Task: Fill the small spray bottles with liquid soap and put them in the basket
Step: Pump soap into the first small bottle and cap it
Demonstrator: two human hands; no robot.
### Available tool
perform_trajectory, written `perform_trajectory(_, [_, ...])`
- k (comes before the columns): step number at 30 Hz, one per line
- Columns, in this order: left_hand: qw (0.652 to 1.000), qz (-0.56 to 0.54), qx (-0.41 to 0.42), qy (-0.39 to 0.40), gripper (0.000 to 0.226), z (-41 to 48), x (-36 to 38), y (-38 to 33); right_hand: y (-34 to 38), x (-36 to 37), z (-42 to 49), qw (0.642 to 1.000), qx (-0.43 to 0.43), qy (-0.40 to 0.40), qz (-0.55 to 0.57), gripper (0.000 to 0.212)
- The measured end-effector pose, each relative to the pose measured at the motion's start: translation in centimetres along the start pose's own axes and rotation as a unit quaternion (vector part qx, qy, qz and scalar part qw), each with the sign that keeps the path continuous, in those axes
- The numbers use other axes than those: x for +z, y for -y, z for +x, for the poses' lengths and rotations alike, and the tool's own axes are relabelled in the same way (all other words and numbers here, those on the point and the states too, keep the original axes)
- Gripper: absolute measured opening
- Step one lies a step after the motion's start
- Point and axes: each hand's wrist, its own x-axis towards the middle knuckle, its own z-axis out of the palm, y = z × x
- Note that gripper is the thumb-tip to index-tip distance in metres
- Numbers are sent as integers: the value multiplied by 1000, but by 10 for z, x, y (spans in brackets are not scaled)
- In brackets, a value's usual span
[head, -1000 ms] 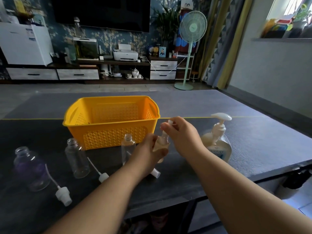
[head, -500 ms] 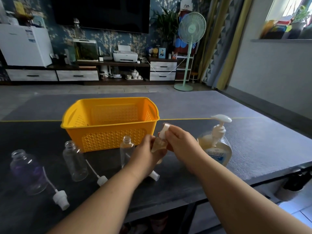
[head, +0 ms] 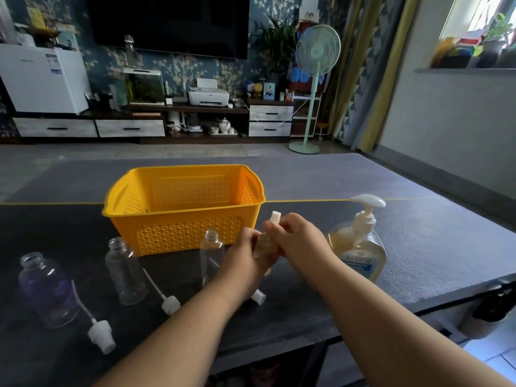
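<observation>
Both hands hold one small spray bottle [head: 262,245] filled with amber soap, just in front of the yellow basket [head: 184,230]. My left hand [head: 245,255] grips its body. My right hand [head: 296,238] curls round its neck, and the white spray cap [head: 275,216] sticks out above the fingers. Three clear bottles stand open on the dark table: one [head: 211,254] beside my left hand, one [head: 125,270] further left, and a rounder one [head: 47,289] at the far left. The soap pump bottle [head: 358,247] stands to the right.
Loose white spray caps with dip tubes lie on the table [head: 418,247]: one [head: 102,336] at front left, one [head: 170,304] in the middle, one [head: 258,297] partly hidden under my left wrist. The table's front edge is close to me.
The filled bottle and both hands have sunk a little and drawn closer together. My right hand has slid from the cap's top down round the neck, so the cap now shows.
</observation>
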Motion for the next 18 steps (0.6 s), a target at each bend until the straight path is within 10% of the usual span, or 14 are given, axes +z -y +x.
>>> perform_trajectory(7, [999,-40,14,-15,20,1,-2,-1,-9,2,0,975,14,62,211,27])
perform_trajectory(12, [997,-75,-1,-9,21,3,1,1,-3,-2,0,1000,-8,-11,-1,27])
perform_trajectory(18, [999,-32,18,-32,27,4,-1,5,-6,0,-1,989,2,54,141,33])
